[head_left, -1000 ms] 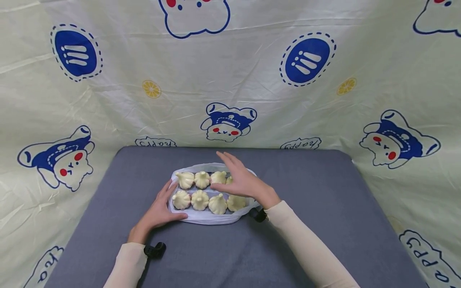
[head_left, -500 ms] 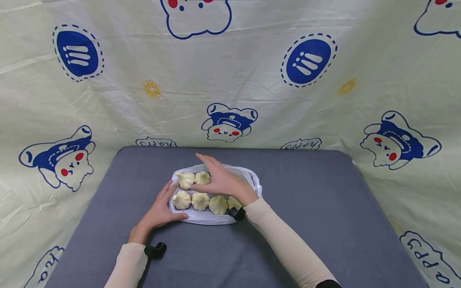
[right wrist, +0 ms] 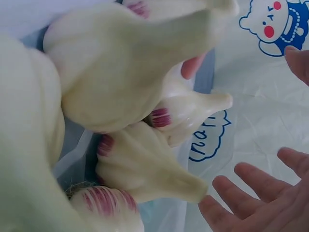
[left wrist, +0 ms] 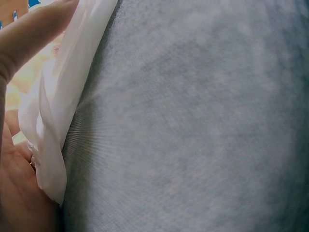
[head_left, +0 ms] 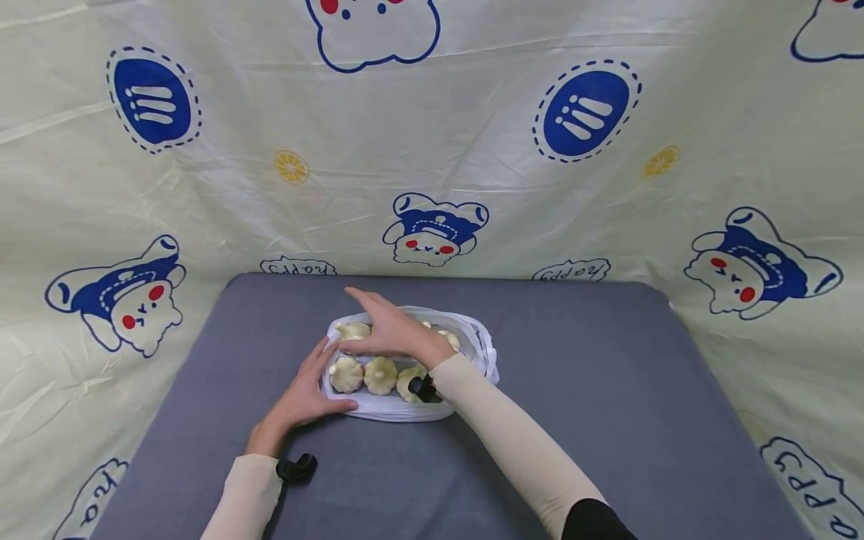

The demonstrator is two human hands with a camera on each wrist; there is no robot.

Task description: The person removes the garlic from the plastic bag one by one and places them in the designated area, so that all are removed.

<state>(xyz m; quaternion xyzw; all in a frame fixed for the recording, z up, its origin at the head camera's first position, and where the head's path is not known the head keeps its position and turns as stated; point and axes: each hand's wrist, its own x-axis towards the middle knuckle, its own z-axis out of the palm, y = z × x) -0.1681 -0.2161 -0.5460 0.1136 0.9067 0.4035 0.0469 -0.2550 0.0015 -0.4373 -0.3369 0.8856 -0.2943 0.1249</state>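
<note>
Several garlic bulbs point(head_left: 381, 375) sit in two rows inside a container wrapped in a thin white plastic bag point(head_left: 398, 409), in the head view. My left hand point(head_left: 304, 394) rests against its left end, thumb and fingers spread. In the left wrist view, the thumb point(left wrist: 36, 36) lies along the white plastic. Over the back row hovers my right hand point(head_left: 391, 330), fingers extended, holding nothing and hiding some bulbs. The right wrist view shows that hand point(right wrist: 260, 193) with straight fingers next to a garlic bulb point(right wrist: 149, 164) with purple streaks.
A grey cloth point(head_left: 607, 390) covers the table. Behind it hangs a pale curtain point(head_left: 472, 135) printed with blue cartoon figures. Loose bag plastic point(head_left: 482, 349) bunches at the container's right end.
My right hand has moved left across the back row of bulbs, with its forearm now over the container's right part. My left hand has stayed at the left end.
</note>
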